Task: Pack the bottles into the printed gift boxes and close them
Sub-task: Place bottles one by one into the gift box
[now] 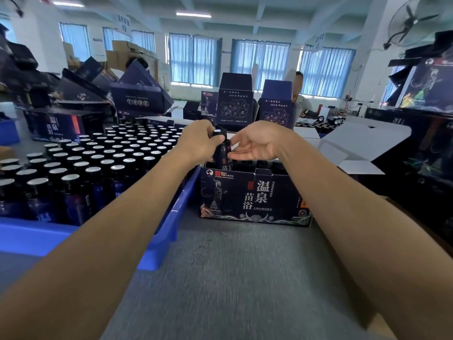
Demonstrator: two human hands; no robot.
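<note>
While left grip (198,142) is clenched round the cap end of a dark bottle (222,155), that bottle stands upright with its lower end inside the left end of the open gift box (255,200), centre frame. Right grip (257,141) is released: fingers stretched out toward the bottle, tips at its side, grasping nothing; can't tell if they actually touch. More bottle tops (263,164) show inside the box, right of the held one. Box front carries large white characters and a tower drawing; a small flap (263,171) sticks up at the front rim. Box sits on the grey desk (232,278), just beside the blue crate (36,234) at left of frame. Crate is packed with upright bottles (98,155), silver-topped caps. Behind it, upper left, a heap of dark boxes (137,96), tilted and half open. Two map-print boxes (235,104) stand upright behind the grips, lids up. Flat white cardboard (362,136) lies right of centre. Another person (297,94) is far back, partly hidden by the right map-print box. Wall fan (411,20) upper right.
</note>
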